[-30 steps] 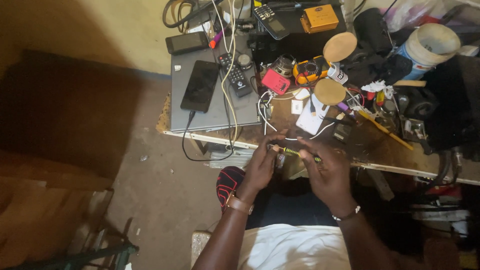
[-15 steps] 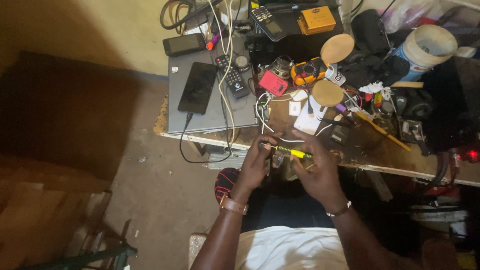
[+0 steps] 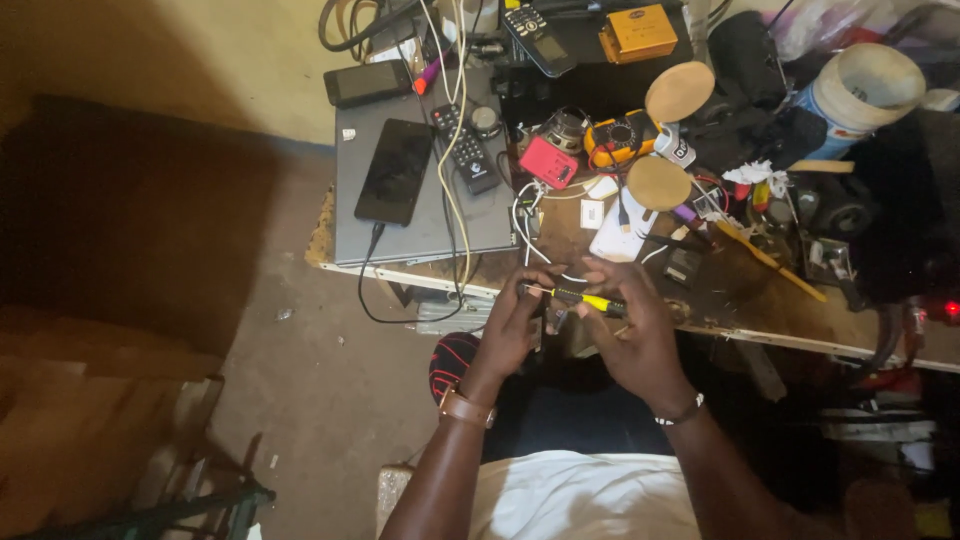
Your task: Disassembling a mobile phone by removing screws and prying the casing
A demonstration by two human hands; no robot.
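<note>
A small yellow-and-black screwdriver (image 3: pixel 588 298) was held level between both hands, just at the near edge of the workbench (image 3: pixel 760 330). The right hand (image 3: pixel 640 335) was wrapped round the handle end with the fingers curled over it, while the left hand (image 3: pixel 515 315) was pinched in narrow at the metal tip, where something tiny may have been held (too small to tell what). Compared with a second earlier, the pair of hands had been brought up a little toward the bench edge and the screwdriver had been levelled out, so the tip looked better lined up with whatever was pinched there; that was read as fine fitting work under way rather than finished.

Everything else was placed off the screwdriver. Just beyond it, a white charger block (image 3: pixel 620 235) and a tangle of white cables (image 3: pixel 525 215) were laid. Further back and to the left, a grey laptop (image 3: pixel 420 215) was shut flat, with a black phone (image 3: pixel 395 170) and a remote control (image 3: pixel 465 148) rested on it. Behind it, a red gadget (image 3: pixel 548 162) and a yellow multimeter (image 3: pixel 618 140) were set near two round wooden discs (image 3: pixel 660 182).

The bench top was worn, dark wood, very cluttered. Left of the bench, a bare dusty concrete floor (image 3: pixel 300 400) was seen below a yellowish wall (image 3: pixel 150 50), all dimly lit.
</note>
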